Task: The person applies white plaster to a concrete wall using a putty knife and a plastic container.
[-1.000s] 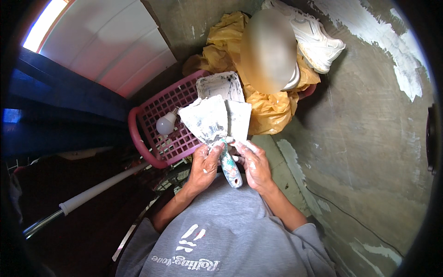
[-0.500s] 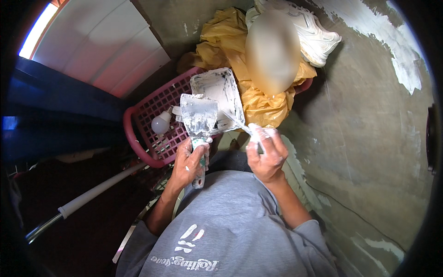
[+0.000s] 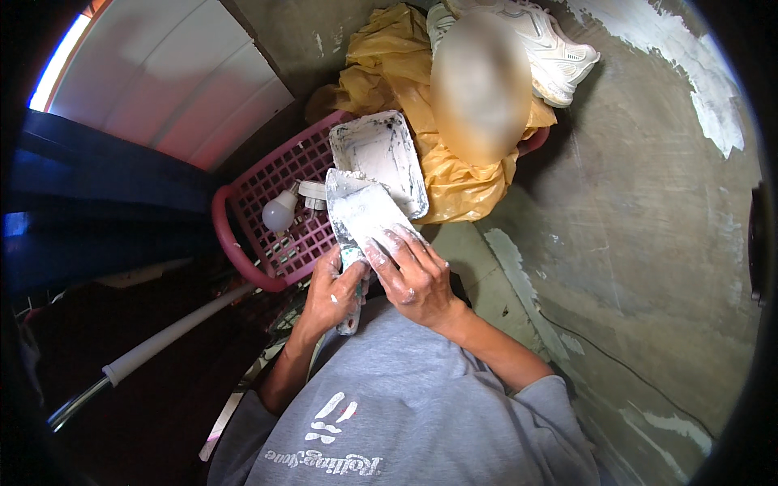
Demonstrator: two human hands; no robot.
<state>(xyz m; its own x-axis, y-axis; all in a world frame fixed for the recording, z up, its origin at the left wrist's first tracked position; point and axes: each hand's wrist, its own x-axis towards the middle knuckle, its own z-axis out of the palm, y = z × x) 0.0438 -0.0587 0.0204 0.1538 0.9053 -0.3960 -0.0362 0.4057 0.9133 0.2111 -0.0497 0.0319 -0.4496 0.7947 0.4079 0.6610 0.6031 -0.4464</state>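
Note:
My left hand (image 3: 328,290) is closed around the handle of a putty knife (image 3: 339,191), its wide blade pointing away from me and smeared with white putty. In my right hand (image 3: 417,279) is a flat spreader (image 3: 374,209), coated white, with my fingers stretched along its face. The spreader lies over the putty knife's blade and covers much of it; my thumb is hidden. Just beyond both tools is a rectangular white tray (image 3: 416,162), streaked with putty and dark marks. White smears dot both hands.
A pink plastic basket (image 3: 224,235) holds a light bulb (image 3: 279,212) and a round white fitting (image 3: 312,191). Yellow plastic sheeting (image 3: 466,190) and white shoes (image 3: 559,69) are behind. A patched wall (image 3: 656,211), a cable (image 3: 600,347) and a pole (image 3: 174,332) flank me.
My right hand has moved left and turned, bringing the spreader from edge-on beside the putty knife to flat across its blade. My left hand has stayed almost still.

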